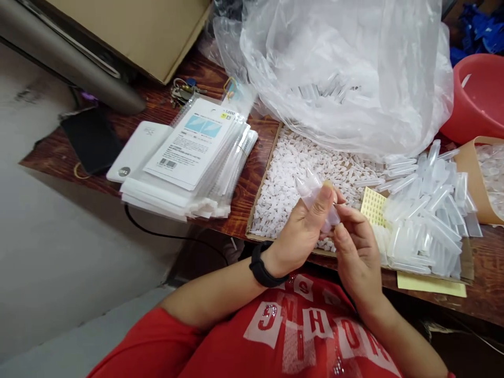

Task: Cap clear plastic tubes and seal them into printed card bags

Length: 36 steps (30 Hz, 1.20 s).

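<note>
My left hand (305, 226), with a black band on its wrist, is closed round a small clear plastic tube (311, 191) held over the near edge of a cardboard tray (260, 191). My right hand (356, 247) is pinched against the tube's lower end, fingertips touching it. The tray holds several small white plastic pieces (291, 168). To the right lies a heap of clear tubes (429, 215), with a yellow dotted sticker sheet (373, 206) beside my right hand.
A big clear plastic bag (346, 68) of tubes lies behind the tray. A stack of packaged white cards (189, 163) sits at the left, with a black phone (92, 139) and a cardboard box (145, 31) beyond. A red basin (478, 97) stands far right.
</note>
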Each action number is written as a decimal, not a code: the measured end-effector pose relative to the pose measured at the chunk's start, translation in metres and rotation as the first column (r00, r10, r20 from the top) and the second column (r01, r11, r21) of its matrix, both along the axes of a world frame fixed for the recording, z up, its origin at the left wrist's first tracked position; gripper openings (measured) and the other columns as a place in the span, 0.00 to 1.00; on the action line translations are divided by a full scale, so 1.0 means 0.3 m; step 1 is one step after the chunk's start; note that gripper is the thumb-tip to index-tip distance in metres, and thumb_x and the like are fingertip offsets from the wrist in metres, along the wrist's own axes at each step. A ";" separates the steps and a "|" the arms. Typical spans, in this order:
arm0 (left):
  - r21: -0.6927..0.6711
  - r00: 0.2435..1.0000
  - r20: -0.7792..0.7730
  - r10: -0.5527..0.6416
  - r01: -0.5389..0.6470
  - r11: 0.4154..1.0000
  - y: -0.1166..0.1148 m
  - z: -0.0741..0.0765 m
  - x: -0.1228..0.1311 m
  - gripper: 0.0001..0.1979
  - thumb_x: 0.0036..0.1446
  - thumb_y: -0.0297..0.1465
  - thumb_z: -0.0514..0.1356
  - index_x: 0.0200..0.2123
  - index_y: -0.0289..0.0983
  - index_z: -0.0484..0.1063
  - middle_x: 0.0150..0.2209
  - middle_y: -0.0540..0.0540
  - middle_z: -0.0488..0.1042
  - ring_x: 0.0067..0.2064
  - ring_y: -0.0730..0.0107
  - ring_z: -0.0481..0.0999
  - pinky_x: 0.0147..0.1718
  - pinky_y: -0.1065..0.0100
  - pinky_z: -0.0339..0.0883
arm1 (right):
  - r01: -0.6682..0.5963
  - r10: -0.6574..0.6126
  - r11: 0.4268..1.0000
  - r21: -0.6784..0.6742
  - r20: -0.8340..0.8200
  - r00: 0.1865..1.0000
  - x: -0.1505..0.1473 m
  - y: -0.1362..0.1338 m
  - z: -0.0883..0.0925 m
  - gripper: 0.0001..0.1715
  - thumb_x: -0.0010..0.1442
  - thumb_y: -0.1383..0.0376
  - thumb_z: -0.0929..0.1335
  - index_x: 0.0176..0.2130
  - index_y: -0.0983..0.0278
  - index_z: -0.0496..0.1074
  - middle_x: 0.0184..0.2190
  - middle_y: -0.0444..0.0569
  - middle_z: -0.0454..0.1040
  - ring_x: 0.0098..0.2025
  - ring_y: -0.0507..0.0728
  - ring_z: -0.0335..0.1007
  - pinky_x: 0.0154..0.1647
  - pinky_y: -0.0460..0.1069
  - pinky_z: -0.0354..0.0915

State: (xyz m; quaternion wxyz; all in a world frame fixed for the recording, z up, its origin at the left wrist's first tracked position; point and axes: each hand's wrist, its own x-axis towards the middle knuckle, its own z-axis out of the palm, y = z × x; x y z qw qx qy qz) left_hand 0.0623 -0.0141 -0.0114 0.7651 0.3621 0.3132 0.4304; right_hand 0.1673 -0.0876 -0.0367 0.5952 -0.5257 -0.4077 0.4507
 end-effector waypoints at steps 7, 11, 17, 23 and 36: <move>0.493 0.944 -0.309 0.118 0.053 0.868 -0.001 0.028 -0.119 0.17 0.73 0.47 0.60 0.55 0.44 0.66 0.49 0.44 0.73 0.50 0.62 0.74 0.51 0.60 0.71 | 0.226 -0.250 0.965 -0.130 -0.216 0.944 -0.023 0.019 -0.012 0.16 0.64 0.57 0.77 0.52 0.52 0.82 0.48 0.45 0.85 0.46 0.53 0.83 0.47 0.48 0.79; 0.865 0.590 -0.454 0.668 0.112 0.489 0.198 0.097 -0.434 0.16 0.65 0.40 0.70 0.51 0.44 0.73 0.52 0.45 0.73 0.57 0.54 0.70 0.65 0.52 0.59 | 0.287 -0.319 0.936 -0.203 -0.149 0.936 0.053 -0.005 -0.022 0.21 0.61 0.57 0.79 0.53 0.53 0.82 0.41 0.43 0.84 0.36 0.49 0.81 0.40 0.45 0.76; 0.479 0.086 -0.877 0.472 0.090 0.873 0.495 0.132 -0.771 0.31 0.43 0.57 0.77 0.38 0.40 0.75 0.43 0.43 0.75 0.55 0.42 0.71 0.62 0.45 0.58 | 0.254 -0.287 0.924 -0.285 -0.081 0.954 0.081 -0.036 -0.064 0.30 0.57 0.53 0.81 0.57 0.54 0.81 0.42 0.44 0.85 0.37 0.49 0.81 0.43 0.45 0.76; 0.403 0.275 -0.870 0.409 -0.081 0.912 0.489 0.114 -0.784 0.25 0.49 0.56 0.74 0.31 0.40 0.75 0.35 0.45 0.77 0.38 0.58 0.75 0.37 0.59 0.64 | 0.234 -0.273 0.921 -0.313 -0.088 0.958 0.070 -0.033 -0.050 0.31 0.54 0.51 0.82 0.56 0.54 0.82 0.36 0.42 0.84 0.35 0.49 0.82 0.43 0.44 0.76; 0.455 0.869 -0.248 0.428 -0.286 0.844 0.244 0.295 -0.514 0.16 0.62 0.37 0.73 0.52 0.42 0.80 0.56 0.49 0.84 0.61 0.49 0.80 0.55 0.52 0.82 | 0.178 -0.200 0.963 -0.205 -0.093 0.975 0.070 -0.063 0.058 0.20 0.55 0.55 0.83 0.47 0.52 0.85 0.31 0.42 0.84 0.30 0.49 0.82 0.35 0.42 0.78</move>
